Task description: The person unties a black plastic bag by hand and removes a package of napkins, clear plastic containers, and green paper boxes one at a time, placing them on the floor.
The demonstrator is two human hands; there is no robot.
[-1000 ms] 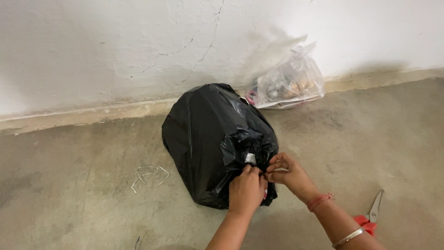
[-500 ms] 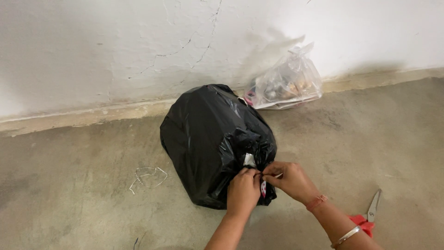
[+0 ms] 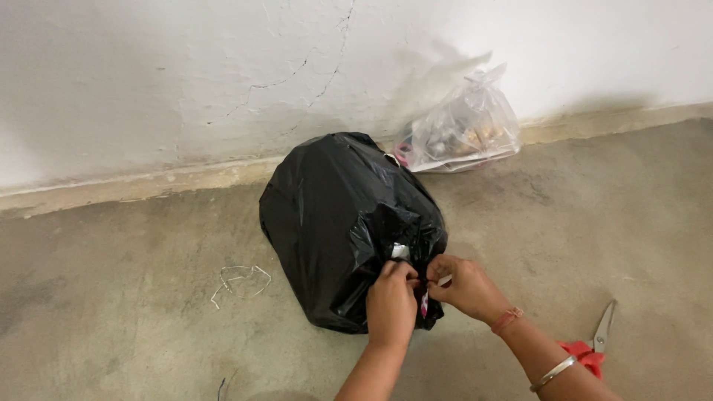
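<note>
Both hands, left hand and right hand, have slid lower on the black bag beside the wall, staying pinched together at its gathered neck, seemingly on a white strip.

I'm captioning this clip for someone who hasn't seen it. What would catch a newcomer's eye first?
A bulging black rubbish bag on the concrete floor dominates the middle, with the left hand and right hand pinching its gathered neck at the front. Behind it, a clear plastic bag of odds and ends leans on the cracked white wall. Red-handled scissors lie at lower right.
</note>
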